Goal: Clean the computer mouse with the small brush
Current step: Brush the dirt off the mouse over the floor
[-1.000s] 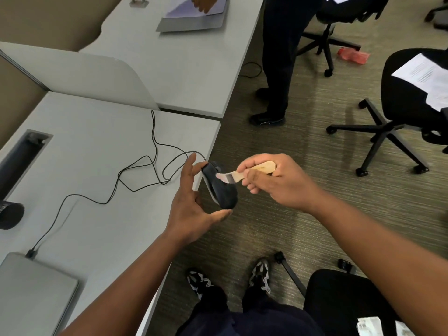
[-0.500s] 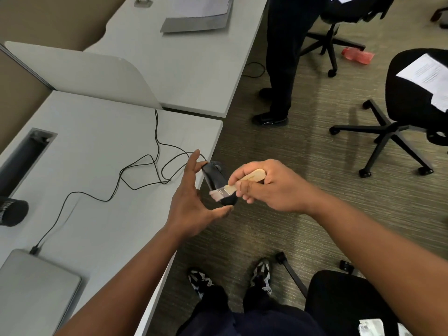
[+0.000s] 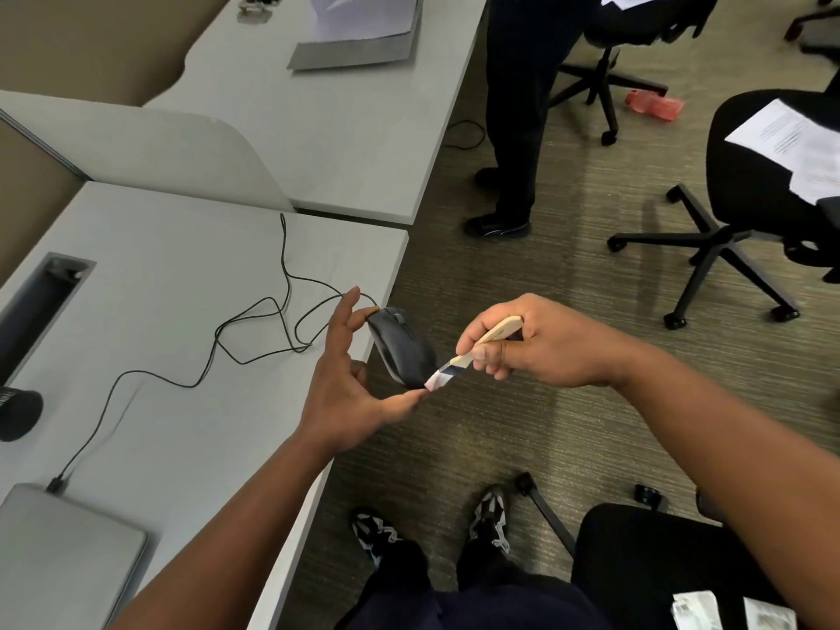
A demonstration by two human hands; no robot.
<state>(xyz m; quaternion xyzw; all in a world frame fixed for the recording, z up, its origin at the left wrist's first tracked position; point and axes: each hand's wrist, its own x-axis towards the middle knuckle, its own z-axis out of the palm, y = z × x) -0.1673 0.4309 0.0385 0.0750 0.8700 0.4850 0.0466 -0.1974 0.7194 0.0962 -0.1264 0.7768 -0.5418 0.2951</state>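
My left hand holds a black wired computer mouse in the air just past the desk's right edge, pinched between a raised fingertip at its front end and the thumb at its rear end. My right hand grips a small brush with a pale wooden handle. The brush's light bristles touch the rear lower end of the mouse, close to my left thumb. The mouse's black cable trails in loops across the white desk.
A closed grey laptop lies at the desk's near left, and a dark round object at the left edge. A person in dark trousers stands ahead. Black office chairs with papers stand right. My feet rest on carpet.
The brush has swept down along the mouse from its upper part to its rear lower end. My left hand keeps the mouse in about the same place.
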